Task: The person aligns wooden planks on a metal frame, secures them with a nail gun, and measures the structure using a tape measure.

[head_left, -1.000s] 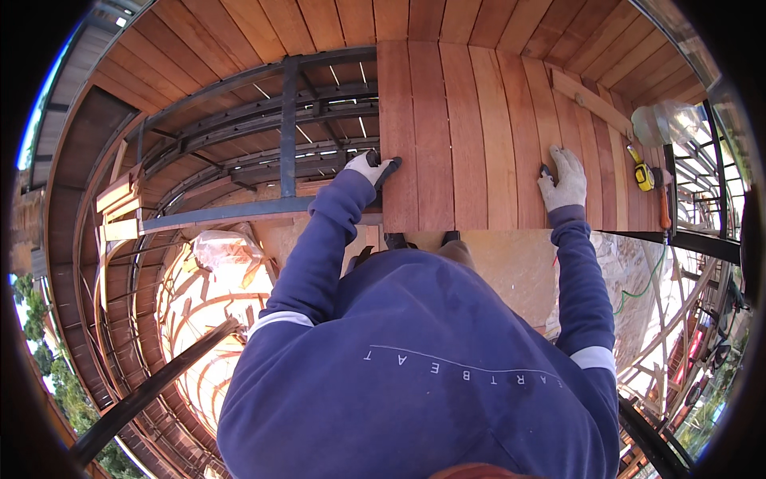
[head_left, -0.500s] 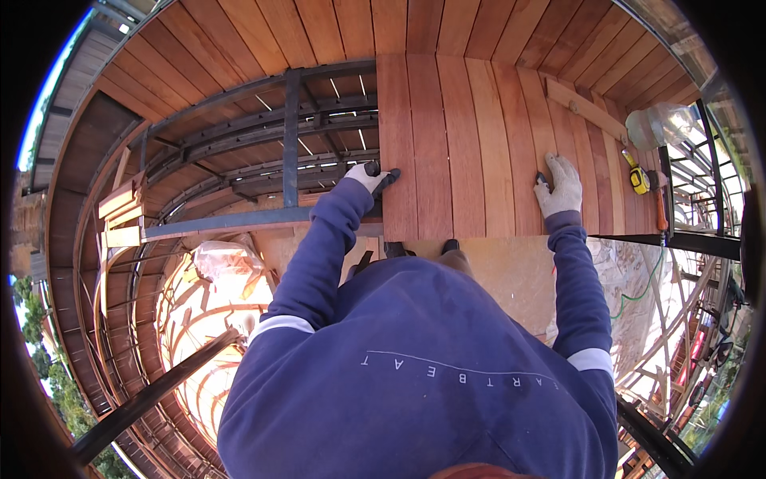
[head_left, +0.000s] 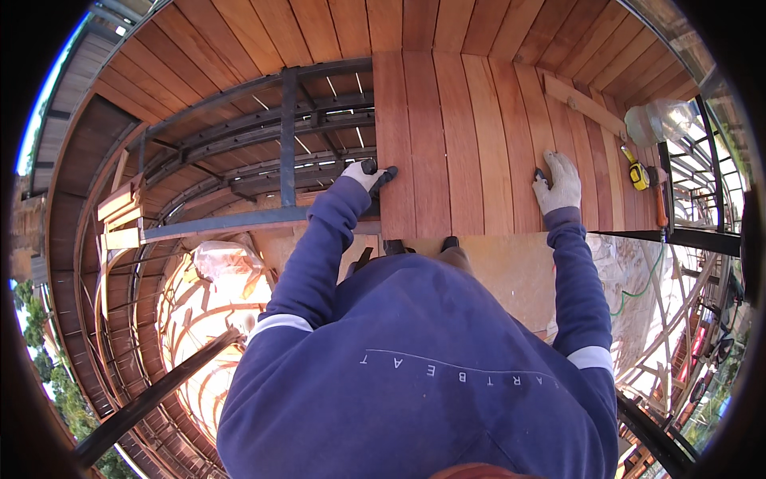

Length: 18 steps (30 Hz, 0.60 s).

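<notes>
My left hand (head_left: 365, 173), in a pale glove with dark finger parts, is at the left edge of the leftmost reddish-brown wooden board (head_left: 396, 120). Its fingers are curled at that edge and the thumb lies over the board's top; the fingertips are partly hidden. My right hand (head_left: 561, 184), gloved in pale grey, rests on the boards further right (head_left: 519, 160), its fingers stretched forward and thumb apart. A small dark patch shows at that thumb; I cannot tell what it is. The boards lie side by side with narrow gaps.
Left of the boards is an open dark metal frame (head_left: 289, 136) with a drop below. A loose wooden strip (head_left: 582, 105), a yellow tape measure (head_left: 638, 174), an orange-handled tool (head_left: 661, 209) with a green cord and a clear plastic container (head_left: 659, 122) lie at right. Stacked wood pieces (head_left: 120, 209) stand at left.
The boards and frame sit very slightly further left and up in the picture. Both hands keep almost the same places on the boards.
</notes>
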Each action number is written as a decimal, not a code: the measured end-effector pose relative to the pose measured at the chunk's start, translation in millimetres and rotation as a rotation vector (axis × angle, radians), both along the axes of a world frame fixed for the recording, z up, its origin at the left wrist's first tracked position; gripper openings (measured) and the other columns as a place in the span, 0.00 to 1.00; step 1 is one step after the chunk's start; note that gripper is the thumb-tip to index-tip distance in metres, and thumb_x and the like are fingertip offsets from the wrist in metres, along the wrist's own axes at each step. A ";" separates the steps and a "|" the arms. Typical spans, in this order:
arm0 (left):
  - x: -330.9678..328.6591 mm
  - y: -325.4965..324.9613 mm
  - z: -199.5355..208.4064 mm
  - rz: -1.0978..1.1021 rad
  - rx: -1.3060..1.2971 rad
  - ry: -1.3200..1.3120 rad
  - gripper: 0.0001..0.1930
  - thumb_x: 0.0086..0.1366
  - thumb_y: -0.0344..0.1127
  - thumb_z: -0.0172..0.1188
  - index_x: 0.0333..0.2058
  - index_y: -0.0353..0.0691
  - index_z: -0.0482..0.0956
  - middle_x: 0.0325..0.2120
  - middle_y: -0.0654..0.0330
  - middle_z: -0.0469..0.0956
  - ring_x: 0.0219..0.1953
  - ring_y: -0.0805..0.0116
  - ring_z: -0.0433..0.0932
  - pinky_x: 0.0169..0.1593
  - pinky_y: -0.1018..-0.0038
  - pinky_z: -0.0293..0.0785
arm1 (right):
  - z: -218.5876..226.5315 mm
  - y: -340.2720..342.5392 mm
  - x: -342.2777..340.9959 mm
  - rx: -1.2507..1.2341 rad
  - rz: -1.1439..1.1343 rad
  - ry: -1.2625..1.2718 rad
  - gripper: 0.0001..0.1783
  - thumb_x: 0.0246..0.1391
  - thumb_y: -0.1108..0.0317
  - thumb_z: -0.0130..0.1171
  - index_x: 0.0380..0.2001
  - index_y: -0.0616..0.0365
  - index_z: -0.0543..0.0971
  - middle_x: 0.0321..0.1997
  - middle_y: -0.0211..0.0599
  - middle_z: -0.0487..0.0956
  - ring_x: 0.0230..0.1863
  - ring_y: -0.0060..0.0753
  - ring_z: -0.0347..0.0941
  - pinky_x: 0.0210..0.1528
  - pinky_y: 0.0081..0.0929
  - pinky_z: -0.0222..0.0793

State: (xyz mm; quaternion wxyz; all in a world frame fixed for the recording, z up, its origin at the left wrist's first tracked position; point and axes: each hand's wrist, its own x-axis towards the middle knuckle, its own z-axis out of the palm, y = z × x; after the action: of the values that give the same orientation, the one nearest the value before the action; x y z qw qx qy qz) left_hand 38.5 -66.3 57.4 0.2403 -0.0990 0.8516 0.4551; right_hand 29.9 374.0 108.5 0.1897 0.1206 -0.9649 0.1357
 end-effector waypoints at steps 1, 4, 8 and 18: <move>0.9 0.0 -1.6 0.005 0.004 0.004 0.28 0.60 0.59 0.66 0.43 0.36 0.85 0.38 0.49 0.86 0.41 0.52 0.84 0.46 0.65 0.78 | 0.3 0.1 0.7 -0.002 -0.002 -0.010 0.30 0.40 0.71 0.68 0.53 0.59 0.80 0.55 0.54 0.78 0.60 0.55 0.72 0.65 0.44 0.66; 0.4 3.0 8.5 -0.009 0.003 -0.008 0.28 0.60 0.58 0.66 0.43 0.37 0.86 0.38 0.50 0.86 0.41 0.53 0.84 0.46 0.65 0.78 | 3.3 -1.1 1.7 0.000 -0.014 -0.027 0.30 0.40 0.71 0.67 0.52 0.59 0.80 0.55 0.53 0.78 0.60 0.55 0.72 0.64 0.44 0.66; 0.9 0.9 3.3 -0.003 0.009 -0.015 0.28 0.61 0.59 0.65 0.43 0.37 0.86 0.36 0.51 0.86 0.39 0.54 0.84 0.44 0.65 0.78 | 2.2 -0.2 0.6 0.005 -0.009 -0.015 0.30 0.40 0.71 0.67 0.52 0.59 0.80 0.55 0.53 0.78 0.60 0.55 0.72 0.65 0.44 0.66; -0.7 -1.6 -2.0 -0.080 -0.042 0.025 0.26 0.66 0.57 0.62 0.45 0.35 0.84 0.33 0.54 0.85 0.33 0.63 0.83 0.38 0.69 0.77 | 3.4 -1.2 1.4 -0.014 -0.026 -0.038 0.30 0.41 0.70 0.67 0.53 0.58 0.80 0.56 0.52 0.78 0.61 0.54 0.71 0.66 0.43 0.65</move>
State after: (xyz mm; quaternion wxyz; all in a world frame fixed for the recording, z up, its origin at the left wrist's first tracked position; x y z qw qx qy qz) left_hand 37.8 -67.9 55.4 0.2456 -0.0643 0.8671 0.4286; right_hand 31.3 372.8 112.0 0.1740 0.1041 -0.9688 0.1422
